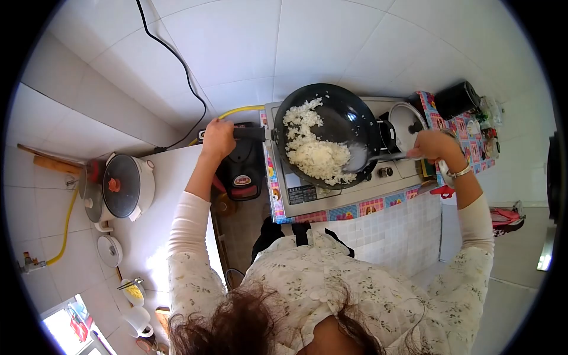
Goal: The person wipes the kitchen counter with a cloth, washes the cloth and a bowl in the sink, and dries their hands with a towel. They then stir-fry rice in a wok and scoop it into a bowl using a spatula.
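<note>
A black wok (pixel 349 112) sits over the gas stove, tilted a little, with white rice (pixel 319 157) heaped along its left and lower side. My left hand (pixel 218 139) is closed round the wok's black handle (pixel 249 134). In my right hand (pixel 436 147) is the handle of a metal spatula (pixel 387 157), gripped with the fingers wrapped round it. The spatula's blade is blurred and touches the right edge of the rice pile. Some loose grains cling to the wok's upper wall.
The stove (pixel 355 198) has a glass-lidded pot (pixel 405 121) on its right side. A black appliance (pixel 241 168) stands left of the stove. On the left counter (pixel 171 195) are a white electric pot (pixel 127 183) and a bowl of yellow food (pixel 135 293). A black cable (pixel 177 56) hangs along the wall.
</note>
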